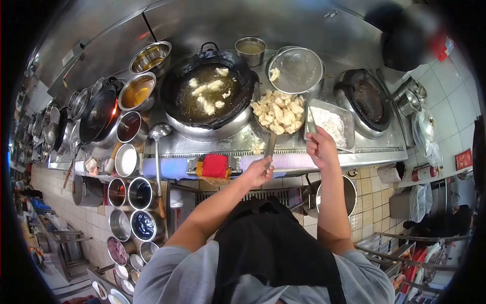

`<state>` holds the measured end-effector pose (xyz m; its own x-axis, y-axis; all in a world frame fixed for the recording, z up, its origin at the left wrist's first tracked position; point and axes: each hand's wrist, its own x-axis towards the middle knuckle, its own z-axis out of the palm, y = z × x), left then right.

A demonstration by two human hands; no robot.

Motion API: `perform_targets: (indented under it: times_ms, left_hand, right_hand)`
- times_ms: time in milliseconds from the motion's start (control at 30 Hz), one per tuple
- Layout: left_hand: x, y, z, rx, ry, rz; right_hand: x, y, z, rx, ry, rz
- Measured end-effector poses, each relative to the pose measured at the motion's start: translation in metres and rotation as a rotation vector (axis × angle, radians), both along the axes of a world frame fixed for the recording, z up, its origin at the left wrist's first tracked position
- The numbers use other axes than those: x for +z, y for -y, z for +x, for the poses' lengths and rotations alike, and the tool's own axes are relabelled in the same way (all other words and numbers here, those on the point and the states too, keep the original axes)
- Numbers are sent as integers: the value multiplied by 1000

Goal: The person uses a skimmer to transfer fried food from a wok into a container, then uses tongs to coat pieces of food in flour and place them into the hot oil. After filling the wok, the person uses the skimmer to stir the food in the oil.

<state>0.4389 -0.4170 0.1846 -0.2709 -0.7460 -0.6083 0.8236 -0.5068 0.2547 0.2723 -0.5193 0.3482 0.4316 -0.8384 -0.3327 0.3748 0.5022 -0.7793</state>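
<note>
My left hand (259, 171) is closed round the handle of a ladle (271, 144), whose wide bowl is heaped with pale fried pieces (278, 112). My right hand (322, 147) grips a thin, light-coloured utensil (311, 121) over the left side of a metal tray (348, 124) with white, floury contents (329, 124). Left of the heaped pieces, a large black wok (174, 101) holds oil with several pale pieces (207, 105) in it. Behind the ladle is a round fine strainer (295, 71) with one piece at its left side.
Bowls of amber liquid (136, 91) and a resting ladle (158, 152) are left of the wok. Another wok (367, 99) sits right of the tray. Folded cloths (215, 166) lie along the front edge. Several metal pots (140, 192) stand at lower left.
</note>
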Motion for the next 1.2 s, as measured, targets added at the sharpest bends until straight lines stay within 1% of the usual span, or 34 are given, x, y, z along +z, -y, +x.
perform_targets:
  times_ms: [33, 100, 167, 200, 233, 300, 367, 433, 467, 533, 567, 633, 667, 733, 767, 833, 867, 933, 1033, 1167, 1200]
  left_hand:
    - [-3, 8, 2, 1, 33, 0]
    - [-4, 21, 4, -2, 63, 1]
    - [-3, 31, 7, -1, 61, 58]
    - [-2, 33, 10, -55, 146, 61]
    - [-2, 36, 16, -57, 143, 61]
    - [6, 33, 30, -409, 976, -10]
    - [-36, 35, 60, -392, 1938, -282]
    - [-24, 32, 80, -140, 1890, -239]
    - [-23, 35, 85, -154, 1894, -229]
    - [-18, 46, 92, -299, 1949, -142]
    - [-21, 53, 94, -303, 1952, -133]
    - [-31, 66, 92, -583, 1978, -116]
    - [-35, 71, 90, -593, 1976, -107]
    - [-44, 83, 84, -788, 2029, -72]
    - [-45, 90, 80, -801, 2022, -72]
    - [-47, 103, 72, -914, 1943, 136]
    - [-45, 106, 66, -931, 1941, 129]
    - [-40, 112, 54, -897, 1960, 321]
    - [-72, 120, 57, -907, 1969, 283]
    - [-47, 114, 50, -825, 1942, 256]
    - [-33, 109, 51, -766, 1990, 164]
  right_hand:
    - [1, -3, -12, -1, -5, 0]
    - [1, -5, -36, 26, -140, -53]
    - [-9, -6, -52, 28, -147, -32]
    - [-13, -10, -55, -35, -299, -107]
    - [-15, -12, -56, -92, -450, -185]
    - [-13, -18, -66, -96, -493, -192]
    - [-14, -19, -81, -139, -350, -185]
    - [-12, -21, -89, -130, -228, -139]
    - [-12, -22, -89, -130, -198, -106]
    - [-15, -19, -91, -127, -165, -72]
    - [-20, -19, -91, -137, -152, -52]
    - [-27, -18, -94, -141, -138, -17]
    - [-27, -18, -97, -140, -129, -13]
    - [-28, -17, -106, -136, -121, 8]
    - [-27, -16, -111, -140, -125, 19]
    - [-25, -17, -121, -122, -171, -15]
    - [-27, -16, -127, -123, -168, -36]
    - [-26, -18, -133, -140, -189, -33]
    - [-25, -16, -140, -147, -197, -44]
    - [-20, -14, -140, -153, -211, -41]
    - [-19, -13, -141, -151, -210, -45]
